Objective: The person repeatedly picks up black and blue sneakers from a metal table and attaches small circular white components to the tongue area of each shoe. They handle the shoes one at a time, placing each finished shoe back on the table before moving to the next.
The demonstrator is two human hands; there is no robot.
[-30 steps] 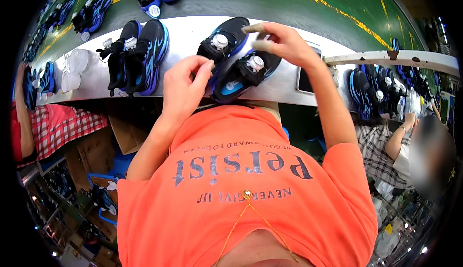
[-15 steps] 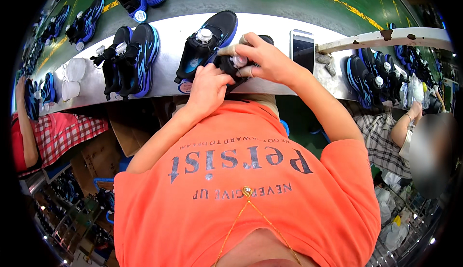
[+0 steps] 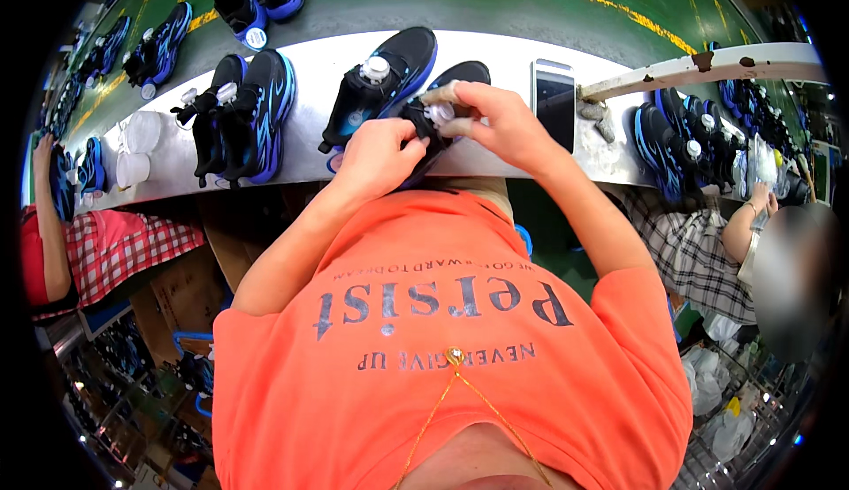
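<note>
A black sneaker with a blue-purple sole point(image 3: 469, 72) lies on the bench right in front of me. On its upper sits a round white dial point(image 3: 439, 115). My right hand point(image 3: 500, 123), with pale covers on its fingertips, has thumb and fingers closed about this dial. My left hand point(image 3: 383, 154) is curled at the shoe's near opening, thumb and fingers pinched on its edge; the fingertips are partly hidden. Just left stands a matching sneaker point(image 3: 389, 65), toe pointing away, with its own white dial point(image 3: 375, 69).
A phone point(image 3: 554, 96) lies right of the shoes, beside small grey lumps point(image 3: 598, 120) and a chipped white bar point(image 3: 699, 70). Further left are another sneaker pair point(image 3: 256, 118) and clear round containers point(image 3: 134, 149). More shoes stand beyond the bench. People sit at both sides.
My right hand has shifted slightly right and down, its fingers a little further apart around the dial. More of the shoe's toe shows. My left hand stays by the shoe opening.
</note>
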